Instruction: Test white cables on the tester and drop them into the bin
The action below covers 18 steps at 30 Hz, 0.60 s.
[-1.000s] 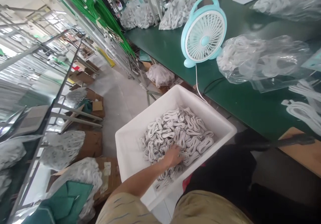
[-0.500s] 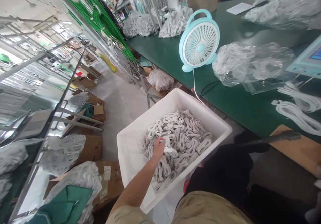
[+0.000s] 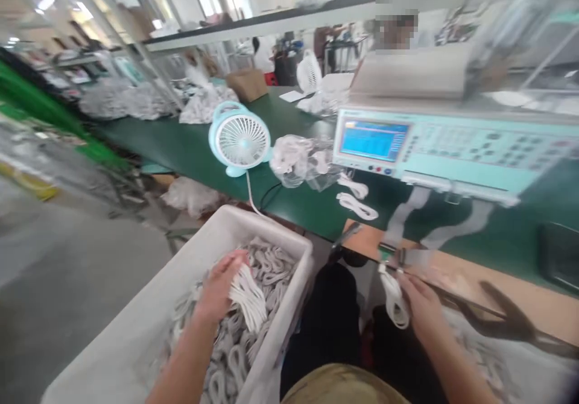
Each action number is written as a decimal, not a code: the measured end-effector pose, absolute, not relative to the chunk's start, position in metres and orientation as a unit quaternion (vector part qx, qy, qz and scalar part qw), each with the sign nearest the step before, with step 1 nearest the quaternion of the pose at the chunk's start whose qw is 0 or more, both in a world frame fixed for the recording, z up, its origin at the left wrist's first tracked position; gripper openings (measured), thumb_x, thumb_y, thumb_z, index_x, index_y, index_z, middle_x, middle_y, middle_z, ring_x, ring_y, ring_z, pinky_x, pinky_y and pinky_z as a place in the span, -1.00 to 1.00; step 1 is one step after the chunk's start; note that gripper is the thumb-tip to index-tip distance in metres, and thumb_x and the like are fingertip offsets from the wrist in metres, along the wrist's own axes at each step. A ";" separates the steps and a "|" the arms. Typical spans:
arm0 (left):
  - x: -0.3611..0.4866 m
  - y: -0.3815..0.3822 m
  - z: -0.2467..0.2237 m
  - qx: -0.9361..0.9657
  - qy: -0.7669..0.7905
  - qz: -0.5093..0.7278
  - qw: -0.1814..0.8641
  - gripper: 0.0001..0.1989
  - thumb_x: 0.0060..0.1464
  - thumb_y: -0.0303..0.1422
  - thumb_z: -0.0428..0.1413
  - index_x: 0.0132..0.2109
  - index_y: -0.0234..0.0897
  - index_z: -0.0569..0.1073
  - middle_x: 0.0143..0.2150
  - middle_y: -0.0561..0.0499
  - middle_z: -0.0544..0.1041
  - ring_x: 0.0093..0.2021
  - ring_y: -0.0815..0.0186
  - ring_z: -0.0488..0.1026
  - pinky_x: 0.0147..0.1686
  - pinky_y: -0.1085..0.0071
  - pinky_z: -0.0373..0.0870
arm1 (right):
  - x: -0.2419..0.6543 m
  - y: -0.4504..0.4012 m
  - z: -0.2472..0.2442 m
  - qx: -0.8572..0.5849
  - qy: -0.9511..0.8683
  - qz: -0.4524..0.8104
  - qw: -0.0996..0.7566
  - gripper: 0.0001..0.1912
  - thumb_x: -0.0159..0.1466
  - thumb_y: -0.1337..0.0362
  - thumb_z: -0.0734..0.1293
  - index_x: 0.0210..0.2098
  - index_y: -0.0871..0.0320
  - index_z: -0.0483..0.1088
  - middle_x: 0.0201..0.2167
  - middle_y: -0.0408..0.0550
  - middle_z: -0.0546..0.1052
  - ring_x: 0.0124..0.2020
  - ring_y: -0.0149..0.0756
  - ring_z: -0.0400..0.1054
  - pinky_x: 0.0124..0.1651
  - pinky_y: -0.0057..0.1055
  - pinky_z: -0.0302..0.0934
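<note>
My left hand (image 3: 221,288) is closed around a white coiled cable bundle (image 3: 249,300), held over the white plastic bin (image 3: 131,304). Under it, many similar coiled cables (image 3: 237,356) fill the bin. My right hand (image 3: 420,300), at the edge of the workbench, grips another white coiled cable (image 3: 395,303) near its plug end. That end sits by a small green fixture (image 3: 386,254), from which grey ribbon cable (image 3: 400,226) runs up to a light-blue tester (image 3: 470,151) with a lit screen. Blur hides whether the plug is seated in the fixture.
A light-blue fan (image 3: 243,142) stands on the green workbench (image 3: 181,157), beside a clear bag of cables (image 3: 294,157). Two loose coiled cables (image 3: 357,206) lie by the tester. A wooden board (image 3: 506,289) lines the bench edge. At far right is a dark object (image 3: 560,253).
The view has swung right and up, bringing the tester and my right hand into sight. My left hand has lifted a white cable bundle off the pile.
</note>
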<state>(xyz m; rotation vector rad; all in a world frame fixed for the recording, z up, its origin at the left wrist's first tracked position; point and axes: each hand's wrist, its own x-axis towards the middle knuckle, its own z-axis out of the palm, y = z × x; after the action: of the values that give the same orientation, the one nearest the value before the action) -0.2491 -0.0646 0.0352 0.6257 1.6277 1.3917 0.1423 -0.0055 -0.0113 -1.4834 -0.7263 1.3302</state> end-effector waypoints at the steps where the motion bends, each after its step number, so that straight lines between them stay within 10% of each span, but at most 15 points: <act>1: -0.219 -0.053 0.039 0.284 0.629 0.519 0.504 -0.60 -0.09 -0.13 0.17 -0.14 -0.30 0.43 -0.47 0.07 0.44 -0.57 0.36 0.36 -0.55 0.44 0.27 | 0.141 -0.005 -0.013 -0.600 -0.287 0.562 0.492 -0.61 -0.13 0.01 0.50 -0.48 0.19 0.48 -0.59 -0.12 0.49 -0.57 -0.30 0.33 -0.54 -0.45 0.19; 8: -0.032 0.019 0.009 0.435 0.537 0.338 0.639 -0.62 -0.08 -0.09 0.14 -0.39 -0.39 0.53 -0.58 0.07 0.37 -0.60 0.46 0.20 -0.59 0.51 0.06 | 0.137 -0.006 -0.013 -0.566 -0.300 0.577 0.507 -0.62 -0.08 -0.03 0.45 -0.52 0.17 0.41 -0.68 -0.20 0.36 -0.63 -0.35 0.20 -0.55 -0.45 0.07; 18: 0.014 -0.001 -0.001 0.383 0.502 0.375 0.678 -0.66 -0.11 -0.14 0.17 -0.52 -0.39 0.43 -0.60 0.10 0.31 -0.56 0.46 0.20 -0.52 0.51 0.11 | 0.132 -0.027 -0.010 -0.573 -0.348 0.548 0.500 -0.58 -0.01 -0.06 0.37 -0.64 0.13 0.19 -0.71 -0.28 0.16 -0.64 -0.44 0.01 -0.56 -0.47 -0.05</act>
<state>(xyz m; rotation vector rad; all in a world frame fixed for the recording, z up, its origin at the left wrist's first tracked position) 0.0139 -0.0006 -0.0014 0.8601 1.1287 0.8436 0.1320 -0.0268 -0.0102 -1.3854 -0.8407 1.3263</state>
